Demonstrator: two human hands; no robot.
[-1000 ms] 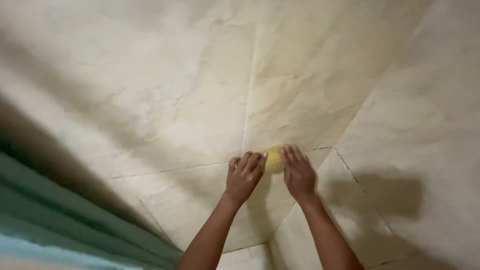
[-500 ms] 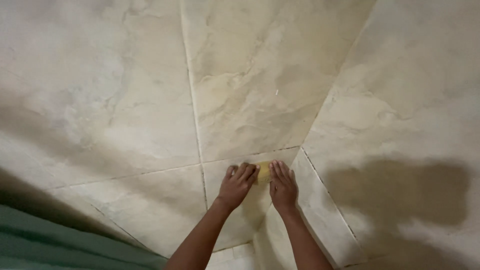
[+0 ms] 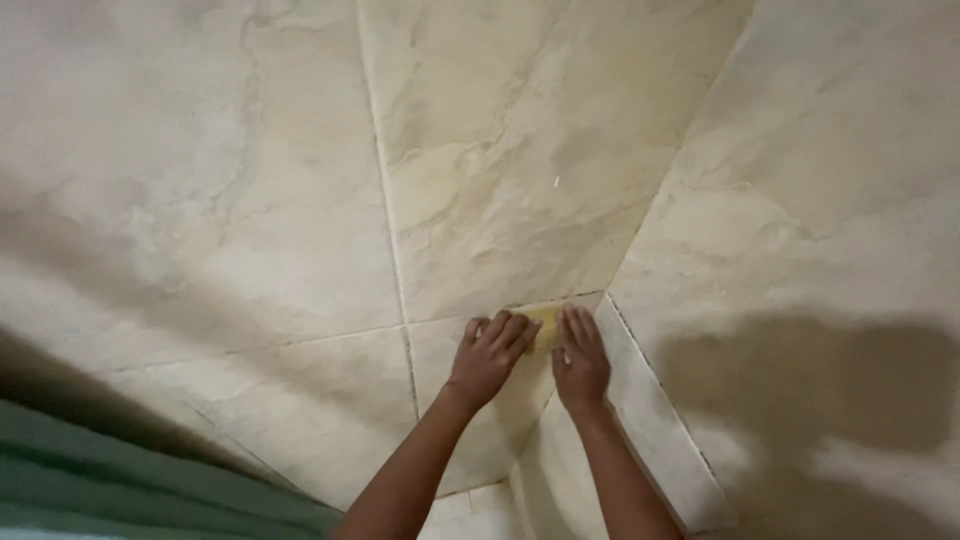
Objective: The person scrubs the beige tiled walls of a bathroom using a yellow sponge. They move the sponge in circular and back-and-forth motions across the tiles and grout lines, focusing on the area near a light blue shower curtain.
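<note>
Both of my hands press a small yellow sponge (image 3: 547, 325) against a beige marbled tile wall (image 3: 480, 180), close to the inner corner where two walls meet. My left hand (image 3: 488, 357) covers the sponge's left side with its fingers laid flat. My right hand (image 3: 580, 362) lies on its right side, fingers pointing up. Only a narrow strip of the sponge shows between the hands.
A second tiled wall (image 3: 820, 250) runs off to the right of the corner, with a low tiled ledge (image 3: 650, 420) below my right hand. A dark shadow falls on the right wall. A green curtain or edge (image 3: 130, 480) fills the lower left.
The view has shifted, so the hands now sit further left and lower against the wall. Both hands stay on the sponge, and have moved nearer the corner.
</note>
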